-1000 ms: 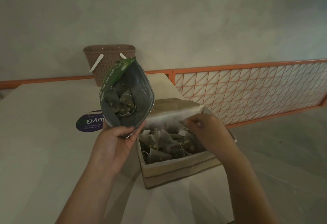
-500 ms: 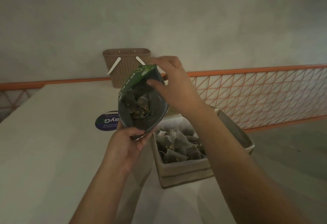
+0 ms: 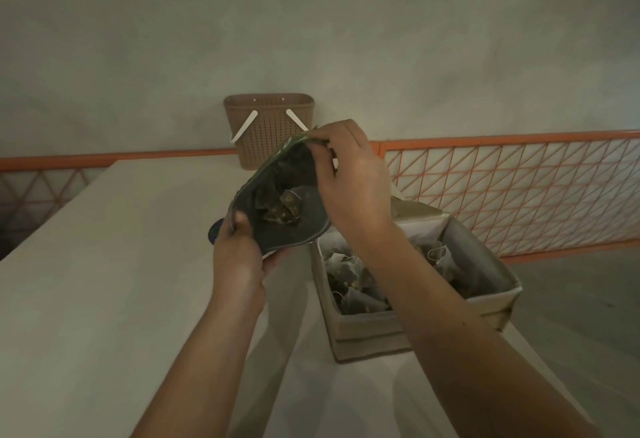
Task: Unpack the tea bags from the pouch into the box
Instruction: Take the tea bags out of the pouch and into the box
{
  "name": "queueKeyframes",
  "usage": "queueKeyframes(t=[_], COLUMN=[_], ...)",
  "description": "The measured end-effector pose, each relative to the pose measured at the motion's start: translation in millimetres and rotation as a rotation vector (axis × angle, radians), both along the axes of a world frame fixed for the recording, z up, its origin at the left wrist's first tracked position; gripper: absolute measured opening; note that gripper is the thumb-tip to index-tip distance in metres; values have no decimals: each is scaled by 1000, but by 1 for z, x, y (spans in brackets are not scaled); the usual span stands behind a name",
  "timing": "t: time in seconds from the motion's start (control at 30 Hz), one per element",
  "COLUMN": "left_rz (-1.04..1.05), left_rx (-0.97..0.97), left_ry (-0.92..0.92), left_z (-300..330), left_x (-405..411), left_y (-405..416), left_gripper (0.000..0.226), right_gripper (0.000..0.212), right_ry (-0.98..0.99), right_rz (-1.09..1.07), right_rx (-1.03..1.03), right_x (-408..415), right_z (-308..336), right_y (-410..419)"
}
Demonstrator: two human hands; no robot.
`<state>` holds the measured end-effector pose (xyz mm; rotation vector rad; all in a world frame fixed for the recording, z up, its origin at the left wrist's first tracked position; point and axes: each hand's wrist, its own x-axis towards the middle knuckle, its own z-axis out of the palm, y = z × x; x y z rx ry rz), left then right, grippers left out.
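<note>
- The table (image 3: 86, 281) is a wide pale slab under both forearms, running away to the wall behind the hands.
- The fence (image 3: 502, 191), orange with a criss-cross mesh, runs beyond the right hand and on behind the left one.
- The box (image 3: 367, 328) is plain brown card with its top open, standing on the table just right of the left hand and directly below the right forearm, which crosses over it.
- The basket (image 3: 268, 132), brown and perforated with two white handle stubs, stands against the wall past the fingertips of both hands.
- The pouch (image 3: 292, 233) is held up between the two hands, above the table and up-left of the box; its outside is green, its lining dark grey, and its mouth gapes toward the camera.
- The right hand (image 3: 353, 174) has come up from the box since a second ago and now pinches the pouch's top edge, fingers curled over the rim, thumb inside the mouth.
- The left hand (image 3: 242, 257) grips the pouch's lower edge, thumb pressed on the inner lining, as it did before.
- The tea bags (image 3: 349, 281) in the box are small dark pyramids with strings, heaped beneath the right forearm; a few more lie deep in the pouch.
- A blue sticker (image 3: 213, 231) peeks out on the table just behind the left thumb, more hidden than earlier.
</note>
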<state>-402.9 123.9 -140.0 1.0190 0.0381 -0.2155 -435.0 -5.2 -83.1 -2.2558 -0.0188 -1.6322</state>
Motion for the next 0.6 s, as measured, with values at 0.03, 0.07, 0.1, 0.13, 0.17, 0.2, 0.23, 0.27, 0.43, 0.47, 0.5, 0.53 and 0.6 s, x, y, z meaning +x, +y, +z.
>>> queueKeyframes(t=[0.03, 0.07, 0.1, 0.13, 0.17, 0.2, 0.23, 0.27, 0.43, 0.47, 0.5, 0.53, 0.6], left_rz=[-6, -14, -22, -26, -22, -16, -12, -13, -157, -198, -226, -243, -256], left_rx=[-21, -60, -111, -164, -201, -226, -240, -244, -131, -135, -147, -156, -170], left_ry=[6, 20, 36, 44, 41, 29, 13, -5, -47, -20, 8, 29, 47], left_z=[0, 0, 0, 0, 0, 1, 3, 4, 7, 7, 5, 3, -2], left_x=[1, 0, -2, -5, -8, -10, -12, -12, -8, -9, -9, -9, -8], left_y=[0, -1, -1, -2, -3, -4, -5, -6, -13, -15, -16, -17, -16], left_gripper=[35, 34, 34, 33, 31, 30, 30, 29, 48, 52, 53, 52, 44], right_gripper=[14, 15, 14, 15, 15, 16, 17, 17, 17, 17, 17, 17, 17], right_ry=[-18, -35, -51, -66, -82, -104, -139, -188, -226, -184, -153, -136, -141], right_rz=[8, 23, 47, 77, 107, 133, 155, 177, 211, 201, 191, 185, 184], right_rx=[3, 4, 3, -2, -13, -30, -51, -76, -201, -205, -208, -212, -227], right_x=[-1, -1, -2, -2, -4, -7, -11, -16, -14, -9, -4, -1, -1], right_z=[3, 5, 8, 12, 15, 19, 22, 25, 19, 15, 12, 10, 12], right_y=[0, 0, 1, 2, 3, 5, 7, 10, 16, 15, 14, 12, 8])
